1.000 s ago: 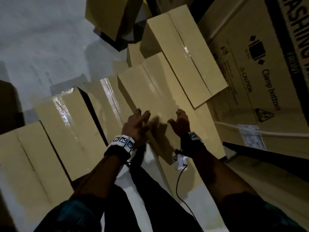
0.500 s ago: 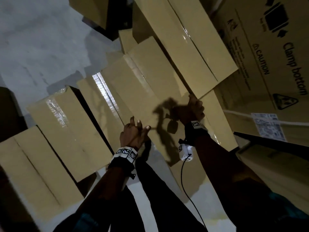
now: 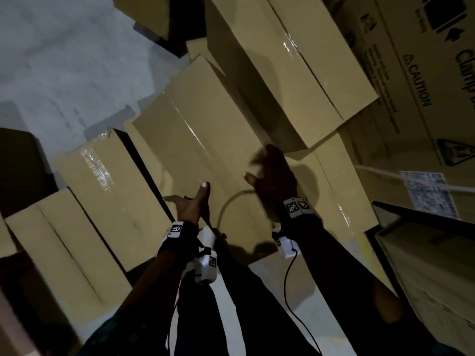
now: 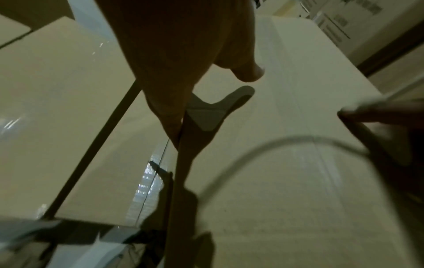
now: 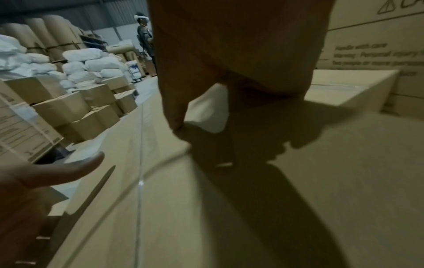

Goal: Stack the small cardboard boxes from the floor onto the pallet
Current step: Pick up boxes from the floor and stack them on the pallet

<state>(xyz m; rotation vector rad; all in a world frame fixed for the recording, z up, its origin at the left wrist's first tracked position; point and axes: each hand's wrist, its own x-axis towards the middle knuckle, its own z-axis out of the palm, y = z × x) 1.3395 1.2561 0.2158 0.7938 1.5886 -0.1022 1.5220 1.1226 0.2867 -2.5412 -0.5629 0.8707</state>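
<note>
A long tan cardboard box [image 3: 200,140] with a taped seam lies slanted across the middle of the head view, among several like it. My left hand [image 3: 192,199] hovers over its near end with thumb up and fingers straight, holding nothing. In the left wrist view one of my fingertips [image 4: 175,139] reaches the box [image 4: 286,181] at its left edge. My right hand [image 3: 259,165], blurred and loosely spread, is just above the box top [image 5: 229,208] with nothing in it. Another box [image 3: 282,73] rests higher, just beyond my right hand.
More boxes [image 3: 108,181] [image 3: 59,253] lie side by side on the left, with grey floor [image 3: 64,60] beyond. A big printed carton [image 3: 424,86] walls off the right. A thin cable [image 3: 231,201] arcs between my wrists. The right wrist view shows a far-off person [image 5: 144,36] and white sacks [image 5: 91,63].
A second ago both hands lay on the box's near end. Half a second ago my right hand gripped its far side; now both hands are spread and off it.
</note>
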